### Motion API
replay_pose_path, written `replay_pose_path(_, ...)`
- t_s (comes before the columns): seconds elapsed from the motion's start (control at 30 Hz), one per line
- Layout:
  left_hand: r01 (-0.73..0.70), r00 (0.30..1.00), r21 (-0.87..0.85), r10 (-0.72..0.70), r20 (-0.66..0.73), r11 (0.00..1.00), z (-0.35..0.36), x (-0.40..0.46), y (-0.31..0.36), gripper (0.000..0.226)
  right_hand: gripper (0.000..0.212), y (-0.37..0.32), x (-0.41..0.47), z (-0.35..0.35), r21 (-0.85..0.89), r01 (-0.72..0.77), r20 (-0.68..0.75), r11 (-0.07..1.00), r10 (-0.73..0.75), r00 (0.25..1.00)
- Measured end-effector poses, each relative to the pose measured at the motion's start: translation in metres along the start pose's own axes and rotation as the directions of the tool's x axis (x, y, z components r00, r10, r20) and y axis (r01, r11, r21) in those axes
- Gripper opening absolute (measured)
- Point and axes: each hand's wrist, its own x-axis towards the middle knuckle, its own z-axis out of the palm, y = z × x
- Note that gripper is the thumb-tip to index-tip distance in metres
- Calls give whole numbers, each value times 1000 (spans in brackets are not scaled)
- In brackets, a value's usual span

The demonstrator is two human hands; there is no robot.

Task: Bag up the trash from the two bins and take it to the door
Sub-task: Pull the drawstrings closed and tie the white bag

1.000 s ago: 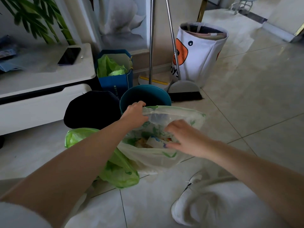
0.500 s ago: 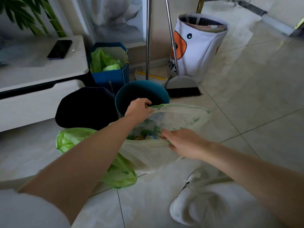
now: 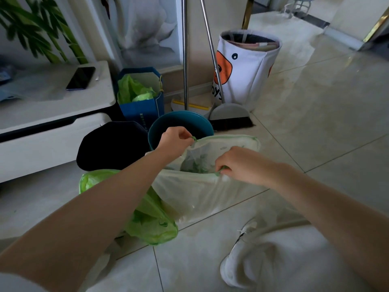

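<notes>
Trash sits inside a translucent white bag (image 3: 200, 190) that stands on the tiled floor (image 3: 315, 123), its mouth held apart by both hands. The left hand (image 3: 174, 140) pinches a green drawstring (image 3: 194, 138) at the far rim of the bag, thumb and forefinger pressed together on the loop. The right hand (image 3: 242, 163) pinches the green string at the near rim, fingers curled shut over it. Between the two grips the mouth gapes, and green-printed scraps show down inside; what they are is too blurred to tell.

Just beyond the left grip stands a teal bin (image 3: 181, 121), its rim touching or nearly touching the bag. Left of that bin is a dark bin (image 3: 109, 144). Below the left forearm, against the near-left side of the white bag, lies a bright green bag (image 3: 151, 224), crumpled on the floor. Farther off past the bins, a blue paper bag (image 3: 141, 110) holds more green plastic, with a broom (image 3: 229, 114) and dustpan (image 3: 189, 106) beside it and a white fabric basket (image 3: 246, 70) to the right. A phone (image 3: 81, 77) lies on the white cabinet (image 3: 52, 114) well left of the grip.
</notes>
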Motion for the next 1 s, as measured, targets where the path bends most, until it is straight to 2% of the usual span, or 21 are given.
replay_pose_path(0.1,-6,1000,-44,6,-13,999,-8,-11,9,9,19,-2,-8,-15,-22,12,-161,1000,-16,987)
replay_pose_path(0.17,-22,999,-89,17,-49,996,-19,-18,20,5,17,-3,-15,-27,-34,23,-354,999,-33,935)
replay_pose_path(0.3,-142,977,-241,97,-189,960,-45,-36,50,11,14,-10,-31,-50,43,109,-728,993,-43,685)
replay_pose_path(0.37,-208,968,-327,147,-203,922,-55,-49,63,12,10,-18,-35,-56,104,188,-833,977,-18,553)
replay_pose_path(0.43,-235,967,-341,184,-174,910,-59,-65,72,10,8,-27,-37,-57,162,217,-868,963,34,496)
replay_pose_path(0.5,-240,969,-292,210,-131,926,-59,-79,79,6,9,-35,-36,-54,210,209,-847,955,71,527)
replay_pose_path(0.63,-292,956,-214,277,-97,932,-55,-100,93,4,21,-43,-29,-52,338,200,-748,919,133,651)
replay_pose_path(0.77,-289,956,-213,271,-110,933,-56,-106,100,8,21,-45,-21,-58,368,173,-643,914,116,757)
replay_pose_path(0.93,-337,940,-171,322,-110,926,-55,-110,96,4,17,-46,-17,-60,405,188,-581,895,94,809)
replay_pose_path(1.0,-325,944,-221,304,-124,920,-56,-111,88,8,11,-46,-15,-60,463,202,-567,863,113,816)
